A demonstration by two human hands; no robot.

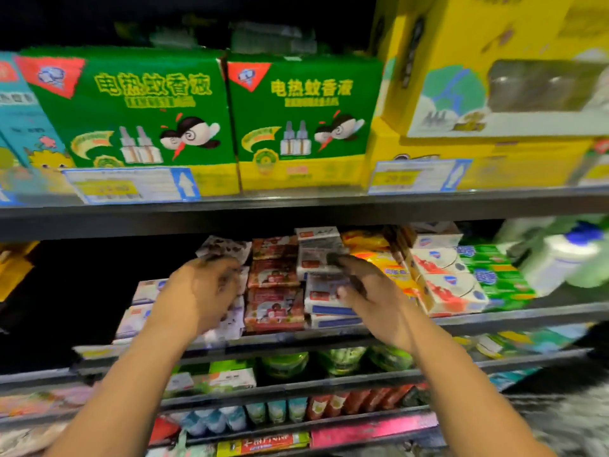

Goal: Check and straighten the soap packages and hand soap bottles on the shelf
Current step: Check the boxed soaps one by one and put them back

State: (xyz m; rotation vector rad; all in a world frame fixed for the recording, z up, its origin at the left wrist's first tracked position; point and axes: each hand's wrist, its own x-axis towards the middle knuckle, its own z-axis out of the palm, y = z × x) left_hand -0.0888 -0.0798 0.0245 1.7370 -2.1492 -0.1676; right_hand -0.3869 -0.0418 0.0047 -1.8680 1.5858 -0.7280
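Observation:
Stacks of soap packages fill the middle shelf (494,319). A red-brown stack (275,285) stands between my two hands. My left hand (201,291) reaches over a white patterned stack (227,249) at the left, fingers curled onto it. My right hand (365,291) grips a white and blue soap package (321,286) in the stack just right of the red one. White soap boxes with a red and blue logo (441,278) and green packs (494,272) lie further right. White bottles (566,258) stand blurred at the far right.
The upper shelf holds two green mosquito-liquid boxes (138,113) and large yellow boxes (494,94), with price tags (131,184) on its rail. Lower shelves carry green tubs (342,359), small bottles (283,410) and packets. The middle shelf's left part (82,285) is dark.

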